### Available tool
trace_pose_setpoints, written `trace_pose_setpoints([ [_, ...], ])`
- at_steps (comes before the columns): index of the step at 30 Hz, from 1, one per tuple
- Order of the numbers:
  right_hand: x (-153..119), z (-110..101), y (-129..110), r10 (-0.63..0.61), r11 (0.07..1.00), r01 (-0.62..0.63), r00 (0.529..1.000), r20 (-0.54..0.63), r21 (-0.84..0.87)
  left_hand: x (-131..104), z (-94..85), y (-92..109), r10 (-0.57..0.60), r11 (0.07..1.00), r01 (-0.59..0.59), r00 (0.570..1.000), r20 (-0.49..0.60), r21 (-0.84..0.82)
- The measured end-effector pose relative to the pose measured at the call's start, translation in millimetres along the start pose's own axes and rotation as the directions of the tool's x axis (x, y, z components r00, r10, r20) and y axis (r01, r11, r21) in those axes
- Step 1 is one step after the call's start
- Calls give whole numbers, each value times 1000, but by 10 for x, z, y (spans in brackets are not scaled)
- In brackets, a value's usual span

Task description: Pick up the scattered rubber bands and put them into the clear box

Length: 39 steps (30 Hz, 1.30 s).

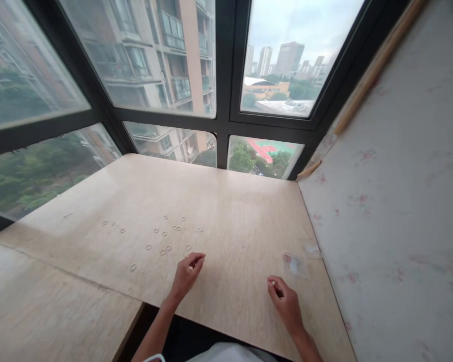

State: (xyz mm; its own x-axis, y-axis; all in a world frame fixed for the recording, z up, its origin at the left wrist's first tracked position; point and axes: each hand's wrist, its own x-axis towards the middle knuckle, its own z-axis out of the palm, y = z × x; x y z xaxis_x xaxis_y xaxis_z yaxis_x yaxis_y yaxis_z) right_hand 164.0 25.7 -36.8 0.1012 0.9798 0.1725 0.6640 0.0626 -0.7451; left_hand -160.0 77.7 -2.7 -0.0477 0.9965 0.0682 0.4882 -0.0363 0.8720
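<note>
Head view: loose rings [176,229] lie scattered on the desk [230,201], work seemingly unfinished; left hand [186,274] and right hand [286,301] have curled fingers [197,256], grip indeterminable.

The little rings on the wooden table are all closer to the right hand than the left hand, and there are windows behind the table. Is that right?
Not quite: the head view shows the little rings closer to the left hand. The wooden table and windows are right.
</note>
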Motion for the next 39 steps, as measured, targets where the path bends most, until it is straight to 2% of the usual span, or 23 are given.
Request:
trace_pose_setpoints([
  [2, -30, 95, 12, -53, 997, 54, 998, 29, -62, 211, -235, -39, 7, 996, 2, 994, -105, 88],
  [4, -17, 143, 28, -76, 990, 76, 997, 0, -123, 455, -474, -90, 9, 979, 28, 984, -177, 203],
  [6, 24, 156, 41, -71, 986, 61, 996, -57, -154, 708, -679, -152, -54, 921, 109, 987, -154, 374],
  [7, 46, 154, 45, -63, 986, 49, 995, -80, -160, 828, -759, -187, -110, 857, 153, 987, -116, 492],
  [10, 92, 143, 44, -59, 985, 42, 993, -97, -165, 1129, -881, -296, -176, 790, 198, 980, -95, 581],
  [14, 96, 138, 29, -58, 983, 41, 994, -92, -177, 1360, -843, -404, -202, 732, 182, 978, -47, 656],
  [19, 97, 140, 34, -34, 985, 19, 996, -83, -173, 1491, -772, -443, -199, 671, 113, 979, 31, 733],
  [31, 105, 175, 51, -66, 977, 42, 992, -108, -211, 1575, -800, -375, -178, 575, -28, 971, 159, 818],
  [39, 101, 162, 9, -47, 977, 24, 994, -103, -213, 1609, -772, -377, -175, 555, -19, 975, 139, 832],
])
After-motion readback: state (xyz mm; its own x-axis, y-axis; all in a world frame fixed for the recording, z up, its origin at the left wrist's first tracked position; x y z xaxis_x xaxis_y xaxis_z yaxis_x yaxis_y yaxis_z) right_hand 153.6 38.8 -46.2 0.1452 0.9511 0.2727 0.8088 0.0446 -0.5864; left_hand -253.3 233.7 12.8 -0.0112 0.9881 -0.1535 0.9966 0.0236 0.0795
